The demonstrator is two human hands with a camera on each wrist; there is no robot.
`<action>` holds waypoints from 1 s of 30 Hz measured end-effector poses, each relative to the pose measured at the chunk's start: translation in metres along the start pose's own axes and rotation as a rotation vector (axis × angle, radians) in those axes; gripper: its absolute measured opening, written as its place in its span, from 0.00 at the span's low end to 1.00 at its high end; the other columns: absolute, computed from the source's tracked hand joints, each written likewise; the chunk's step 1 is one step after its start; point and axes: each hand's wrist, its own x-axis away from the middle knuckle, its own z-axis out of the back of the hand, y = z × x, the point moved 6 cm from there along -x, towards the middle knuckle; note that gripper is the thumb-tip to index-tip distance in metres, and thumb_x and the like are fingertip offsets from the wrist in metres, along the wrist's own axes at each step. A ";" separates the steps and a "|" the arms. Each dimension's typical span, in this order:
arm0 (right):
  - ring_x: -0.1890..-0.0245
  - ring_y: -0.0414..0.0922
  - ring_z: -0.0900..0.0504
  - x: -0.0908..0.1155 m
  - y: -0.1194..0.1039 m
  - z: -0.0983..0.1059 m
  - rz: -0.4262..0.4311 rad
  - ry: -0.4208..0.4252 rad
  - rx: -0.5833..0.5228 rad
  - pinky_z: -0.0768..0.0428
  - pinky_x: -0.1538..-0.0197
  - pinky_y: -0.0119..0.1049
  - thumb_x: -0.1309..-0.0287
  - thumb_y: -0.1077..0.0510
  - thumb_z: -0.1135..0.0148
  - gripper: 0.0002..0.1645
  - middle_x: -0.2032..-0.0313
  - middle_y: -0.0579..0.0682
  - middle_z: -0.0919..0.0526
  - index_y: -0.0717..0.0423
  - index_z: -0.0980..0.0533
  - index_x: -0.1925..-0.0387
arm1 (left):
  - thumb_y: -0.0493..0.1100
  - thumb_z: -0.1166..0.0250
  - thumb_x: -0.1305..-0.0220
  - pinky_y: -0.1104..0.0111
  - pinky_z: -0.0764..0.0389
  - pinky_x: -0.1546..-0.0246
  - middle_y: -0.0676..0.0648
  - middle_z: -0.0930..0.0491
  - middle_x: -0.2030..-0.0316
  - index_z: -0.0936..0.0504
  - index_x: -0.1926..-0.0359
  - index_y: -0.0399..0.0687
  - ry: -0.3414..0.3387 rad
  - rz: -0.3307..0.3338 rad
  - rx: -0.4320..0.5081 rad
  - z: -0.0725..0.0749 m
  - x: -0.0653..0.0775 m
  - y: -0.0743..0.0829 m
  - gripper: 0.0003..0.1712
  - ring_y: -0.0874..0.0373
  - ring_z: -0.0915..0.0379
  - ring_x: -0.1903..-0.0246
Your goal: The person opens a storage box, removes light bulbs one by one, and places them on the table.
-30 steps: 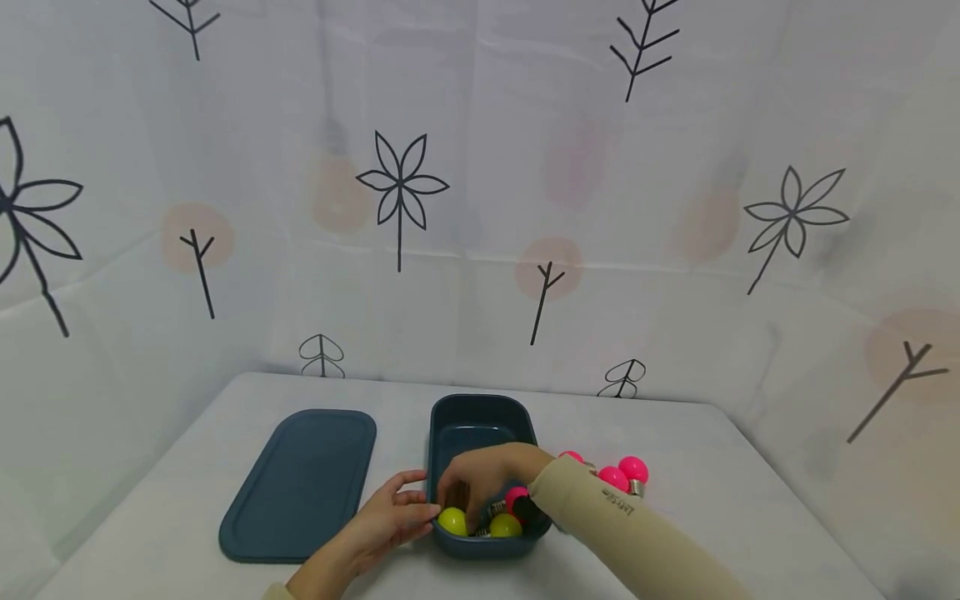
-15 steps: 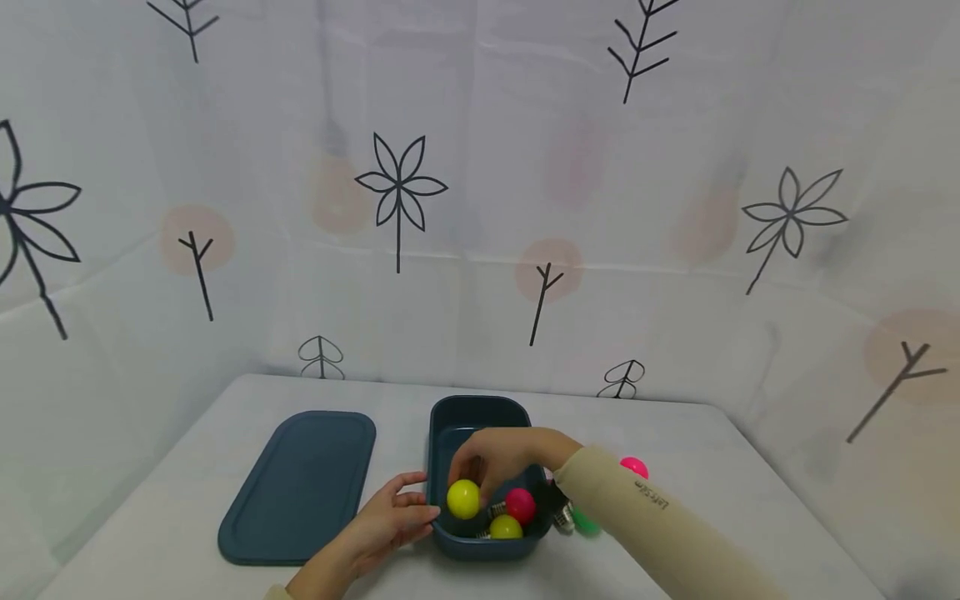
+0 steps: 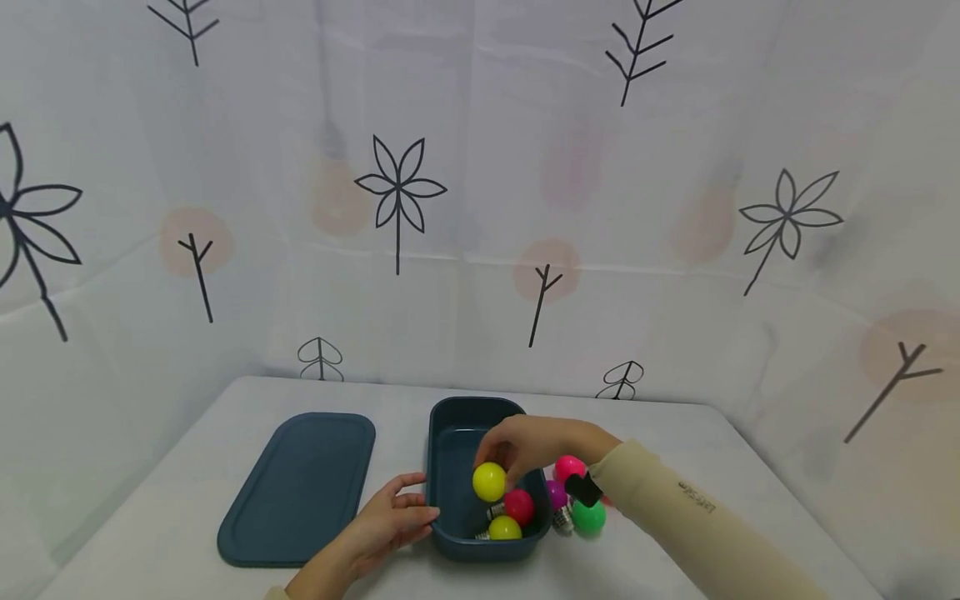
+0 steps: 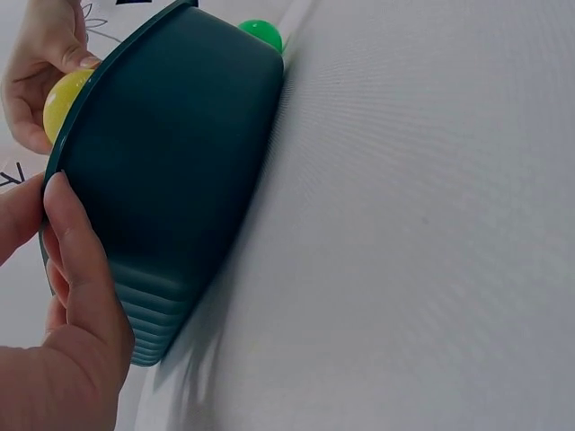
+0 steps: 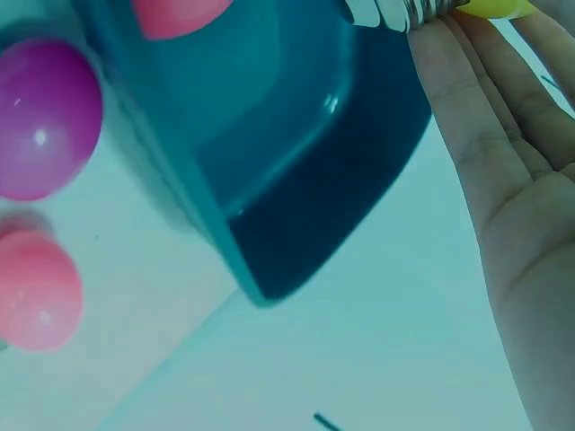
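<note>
My right hand [image 3: 517, 446] pinches a yellow light bulb [image 3: 489, 482] above the dark blue-green container [image 3: 441, 433]. In the right wrist view the bulb's metal screw base [image 5: 395, 13] shows beside the fingers. A red-pink bulb [image 3: 519, 507] and another yellow bulb [image 3: 505, 527] lie at the near end inside the container. My left hand [image 3: 393, 518] holds the container's near left rim, and in the left wrist view its digits sit on both sides of that rim. The container rests on the table.
A matching flat lid [image 3: 300, 492] lies left of the container. To its right are several loose bulbs, among them a green bulb [image 3: 588, 517], a purple bulb [image 3: 557, 493] and a pink bulb [image 3: 570, 468]. A patterned cloth [image 3: 472, 317] hangs behind the table.
My right hand has lifted a yellow bulb from the container's near left corner and carried it up and to the right. The left hand stays at the rim.
</note>
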 end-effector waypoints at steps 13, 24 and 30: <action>0.60 0.37 0.23 0.034 0.011 0.013 -0.001 0.067 0.018 0.22 0.55 0.29 0.53 0.68 0.31 0.23 0.61 0.40 0.22 0.53 0.24 0.54 | 0.33 0.33 0.45 0.64 0.20 0.58 0.43 0.30 0.61 0.45 0.35 0.33 0.008 -0.003 -0.011 0.000 0.002 0.000 0.40 0.57 0.24 0.65; 0.60 0.38 0.23 0.070 0.030 0.022 -0.022 0.134 0.033 0.21 0.55 0.32 0.53 0.64 0.30 0.22 0.60 0.41 0.22 0.54 0.24 0.53 | 0.32 0.34 0.45 0.64 0.20 0.58 0.44 0.30 0.62 0.45 0.35 0.33 0.008 -0.006 -0.007 -0.001 0.001 0.000 0.40 0.57 0.24 0.65; 0.61 0.39 0.23 0.089 0.041 0.022 -0.043 0.157 0.012 0.21 0.56 0.33 0.53 0.63 0.29 0.22 0.61 0.41 0.21 0.53 0.24 0.54 | 0.33 0.33 0.45 0.64 0.20 0.59 0.44 0.30 0.61 0.45 0.36 0.33 0.003 -0.010 -0.003 0.000 0.000 -0.001 0.40 0.57 0.24 0.65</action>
